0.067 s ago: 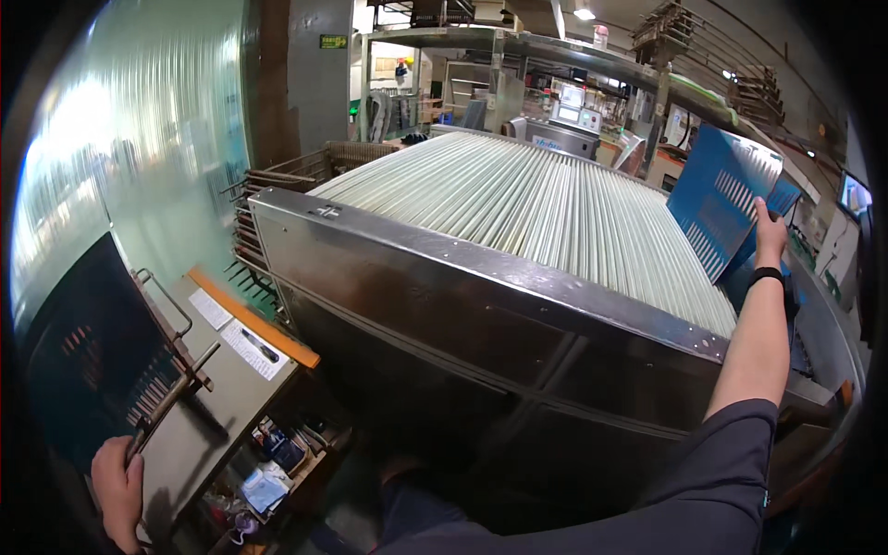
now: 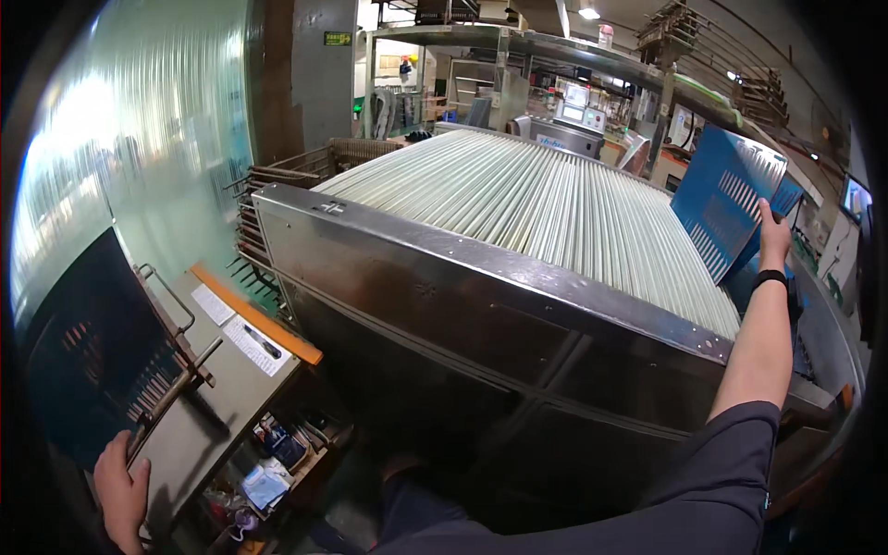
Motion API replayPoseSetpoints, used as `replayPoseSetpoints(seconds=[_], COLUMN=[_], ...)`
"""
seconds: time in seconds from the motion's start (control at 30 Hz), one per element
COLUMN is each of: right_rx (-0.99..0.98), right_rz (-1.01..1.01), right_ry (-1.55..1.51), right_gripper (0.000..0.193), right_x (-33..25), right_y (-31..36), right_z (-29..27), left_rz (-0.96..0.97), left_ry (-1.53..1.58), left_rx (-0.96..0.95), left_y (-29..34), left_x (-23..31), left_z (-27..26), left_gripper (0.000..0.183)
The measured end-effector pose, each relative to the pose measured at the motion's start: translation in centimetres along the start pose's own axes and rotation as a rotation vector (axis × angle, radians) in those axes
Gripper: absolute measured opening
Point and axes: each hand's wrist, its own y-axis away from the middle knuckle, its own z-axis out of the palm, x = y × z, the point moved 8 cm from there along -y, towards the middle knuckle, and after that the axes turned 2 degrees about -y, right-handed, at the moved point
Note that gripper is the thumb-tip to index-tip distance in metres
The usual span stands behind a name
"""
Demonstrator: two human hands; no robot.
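My right hand (image 2: 775, 242), with a dark wristband behind it, is closed on the edge of a blue slotted panel (image 2: 731, 190). This panel stands tilted at the right end of a wide bed of pale parallel rods (image 2: 518, 194). At the lower left, my left hand (image 2: 120, 490) has its thumb apart from its fingers. Its fingertips rest by the lower corner of a dark slotted panel (image 2: 74, 351), near the end of a metal bar frame (image 2: 171, 402). The panel leans upright beside that frame; whether the fingertips press on it is hard to see.
A long metal housing (image 2: 444, 277) fronts the rods. On the left, a table (image 2: 185, 462) with an orange edge bears paper sheets and a pen (image 2: 262, 343); a cluttered shelf (image 2: 287, 453) lies below. Metal racks (image 2: 277, 176) and a strip curtain (image 2: 157, 139) stand behind.
The view has shifted slightly. My left thumb and fingers look a little further apart and loosened from the bar's end. My right hand keeps its hold on the blue slotted panel.
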Motion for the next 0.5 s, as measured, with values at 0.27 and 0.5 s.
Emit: replayPoseSetpoints(seconds=[0.27, 0.5], right_rx=[-0.134, -0.222], right_rz=[-0.018, -0.196], right_ry=[0.004, 0.123], right_gripper=[0.06, 0.069], right_x=[0.7, 7.9], right_y=[1.2, -4.9], right_z=[4.0, 8.2], left_rz=[-0.01, 0.101], left_ry=[-0.144, -0.221], left_rx=[0.103, 0.349], left_y=[2.1, 3.5], left_x=[-0.5, 0.6], left_z=[1.0, 0.6], left_gripper=[0.06, 0.052])
